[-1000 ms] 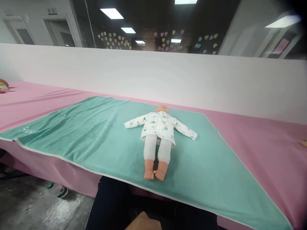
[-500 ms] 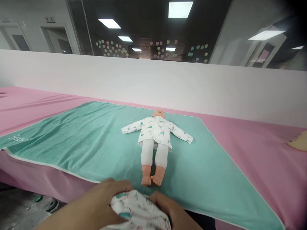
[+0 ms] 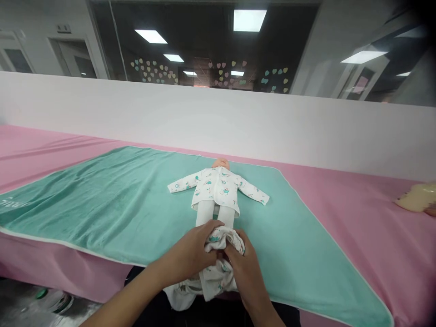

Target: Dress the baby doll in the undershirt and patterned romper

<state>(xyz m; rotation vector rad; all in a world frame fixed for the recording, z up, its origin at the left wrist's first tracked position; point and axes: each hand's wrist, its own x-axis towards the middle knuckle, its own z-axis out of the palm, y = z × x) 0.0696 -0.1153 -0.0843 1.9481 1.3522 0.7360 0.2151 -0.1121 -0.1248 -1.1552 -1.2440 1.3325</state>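
While gripping one bunched printed cloth (image 3: 217,281) with left hand (image 3: 197,247) and right hand (image 3: 244,261), has fingers curled closed on it, at the foot end of one doll (image 3: 216,186), blocking its feet from sight. Shows the doll face-up, arms spread, on one teal blanket (image 3: 293,245); to either side of it, pink padding (image 3: 368,200); well right of it, one pale yellow object (image 3: 417,197); lower left, one green-capped container (image 3: 54,299); past its head, one white wall (image 3: 204,118).

Doll (image 3: 215,187) with feet obscured, yellowish object (image 3: 418,198) cut off at right
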